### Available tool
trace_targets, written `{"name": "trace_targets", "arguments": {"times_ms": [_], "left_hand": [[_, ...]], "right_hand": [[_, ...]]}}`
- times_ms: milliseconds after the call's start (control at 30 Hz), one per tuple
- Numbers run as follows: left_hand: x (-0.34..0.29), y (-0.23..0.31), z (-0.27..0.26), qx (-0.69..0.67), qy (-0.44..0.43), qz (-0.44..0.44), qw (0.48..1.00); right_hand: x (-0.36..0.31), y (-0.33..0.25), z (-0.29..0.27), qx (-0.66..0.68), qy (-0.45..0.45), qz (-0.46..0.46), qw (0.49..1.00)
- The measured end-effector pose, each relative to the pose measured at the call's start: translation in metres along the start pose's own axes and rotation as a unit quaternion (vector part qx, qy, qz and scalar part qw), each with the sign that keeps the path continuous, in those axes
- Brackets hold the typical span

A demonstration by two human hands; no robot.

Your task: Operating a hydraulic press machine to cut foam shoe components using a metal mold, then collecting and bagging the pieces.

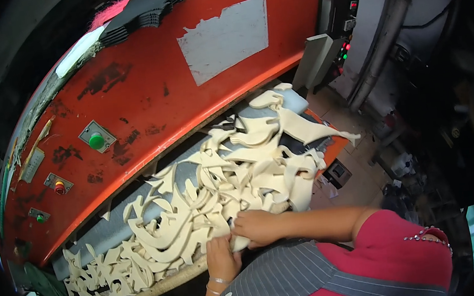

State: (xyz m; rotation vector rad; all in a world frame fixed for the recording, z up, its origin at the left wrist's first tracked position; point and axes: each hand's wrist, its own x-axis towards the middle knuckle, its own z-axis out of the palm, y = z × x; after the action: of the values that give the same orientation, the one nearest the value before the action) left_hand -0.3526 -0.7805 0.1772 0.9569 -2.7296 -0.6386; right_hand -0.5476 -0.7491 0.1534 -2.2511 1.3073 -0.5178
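My left hand (223, 259), with thin bracelets at its wrist, is at the front edge of the work table. Close beside it, my right hand (255, 227) reaches in from the right. Between the two hands is a cream sheet-material piece (240, 242); the fingers of both hands are closed on it, though my hands partly cover its shape. Beyond them lies a tangled heap of curved cream offcuts (196, 201), thick and soft-looking, spread along the table.
A large red machine (143, 82) with green (96, 141) and red (60, 188) buttons stands behind the heap. Its pale bed (295, 101) shows under the offcuts. A long offcut (310, 129) overhangs the right end. A control box (342, 50) with lit lamps stands far right.
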Motion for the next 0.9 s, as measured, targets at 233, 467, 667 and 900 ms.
{"name": "trace_targets", "arguments": {"times_ms": [233, 467, 667, 900], "left_hand": [[0.064, -0.030, -0.084, -0.196, -0.237, -0.059, 0.950], [0.237, -0.117, -0.084, -0.045, 0.044, -0.104, 0.993], [0.293, -0.182, -0.024, 0.145, 0.085, -0.236, 0.957], [0.288, -0.183, -0.012, 0.175, 0.088, -0.200, 0.960]], "right_hand": [[0.057, 0.144, -0.139, 0.060, 0.094, 0.123, 0.986], [0.187, 0.234, -0.156, -0.113, 0.049, 0.185, 0.975], [0.221, 0.231, -0.149, -0.144, 0.003, 0.221, 0.965], [0.180, 0.226, -0.144, -0.140, 0.092, 0.169, 0.971]]}}
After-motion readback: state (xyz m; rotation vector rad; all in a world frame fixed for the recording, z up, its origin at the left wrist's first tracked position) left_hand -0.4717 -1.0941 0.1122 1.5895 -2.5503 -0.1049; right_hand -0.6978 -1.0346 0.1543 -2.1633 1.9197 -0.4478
